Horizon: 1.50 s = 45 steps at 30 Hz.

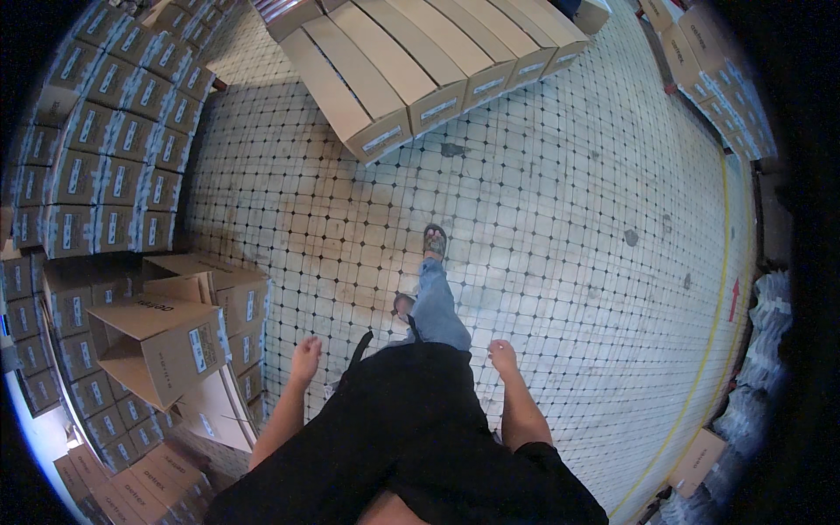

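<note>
My left hand [305,357] hangs at my side with its fingers loosely together and nothing in it. It is nearest to an open cardboard box [162,337] lying tilted on a low stack to my left. My right hand [503,355] also hangs empty by my hip, over the tiled floor [542,219]. Below me I see my black shirt, one jeans leg and a sandalled foot [435,241] stepping forward.
Stacked cardboard boxes [105,149] form a wall on the left. A row of long boxes [411,61] lies ahead at the top. More boxes [713,79] stand at the upper right. A yellow floor line [719,289] curves along the right, with white bundles [766,332] beyond it.
</note>
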Tool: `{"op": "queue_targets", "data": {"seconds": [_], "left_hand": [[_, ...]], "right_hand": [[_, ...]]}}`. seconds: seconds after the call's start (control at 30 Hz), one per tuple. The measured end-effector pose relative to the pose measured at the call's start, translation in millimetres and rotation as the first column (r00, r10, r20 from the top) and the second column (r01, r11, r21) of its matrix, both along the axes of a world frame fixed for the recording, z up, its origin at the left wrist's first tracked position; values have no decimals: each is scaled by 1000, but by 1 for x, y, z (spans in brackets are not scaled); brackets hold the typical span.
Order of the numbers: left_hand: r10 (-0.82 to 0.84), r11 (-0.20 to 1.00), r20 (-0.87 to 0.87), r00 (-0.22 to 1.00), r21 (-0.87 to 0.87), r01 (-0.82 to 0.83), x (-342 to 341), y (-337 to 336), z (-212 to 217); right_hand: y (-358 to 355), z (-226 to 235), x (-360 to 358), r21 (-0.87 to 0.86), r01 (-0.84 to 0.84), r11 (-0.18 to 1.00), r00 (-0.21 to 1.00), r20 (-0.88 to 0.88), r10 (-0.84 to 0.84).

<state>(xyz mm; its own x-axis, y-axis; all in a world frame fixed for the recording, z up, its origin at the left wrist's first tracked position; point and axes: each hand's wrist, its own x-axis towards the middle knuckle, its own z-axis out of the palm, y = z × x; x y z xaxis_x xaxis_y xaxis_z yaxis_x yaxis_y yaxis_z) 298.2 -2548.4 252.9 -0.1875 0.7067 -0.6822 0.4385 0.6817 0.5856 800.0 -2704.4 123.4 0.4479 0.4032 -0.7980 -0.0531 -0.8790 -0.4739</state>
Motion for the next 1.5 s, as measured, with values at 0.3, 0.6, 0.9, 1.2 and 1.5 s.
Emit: {"op": "queue_targets", "data": {"seconds": [0.3,0.6,0.9,1.2,1.5], "left_hand": [[-373,889,-219,902,195,415,54,41,61],[-533,840,-361,765,-336,426,-12,-51,42],[-410,911,-205,889,-131,390,40,3,53],[-473,878,-204,857,-30,477,82,49,75],[-328,925,-248,912,-280,256,2,-3,25]], "right_hand": [[26,-18,-13,112,245,963,965,-128,-231],[-11,-46,-35,-35,112,993,984,-133,-116],[-6,-47,-19,-25,189,982,972,-135,-190],[29,-27,-32,-33,196,980,966,-168,-198],[43,-24,-26,-124,33,992,994,-99,-46]]}}
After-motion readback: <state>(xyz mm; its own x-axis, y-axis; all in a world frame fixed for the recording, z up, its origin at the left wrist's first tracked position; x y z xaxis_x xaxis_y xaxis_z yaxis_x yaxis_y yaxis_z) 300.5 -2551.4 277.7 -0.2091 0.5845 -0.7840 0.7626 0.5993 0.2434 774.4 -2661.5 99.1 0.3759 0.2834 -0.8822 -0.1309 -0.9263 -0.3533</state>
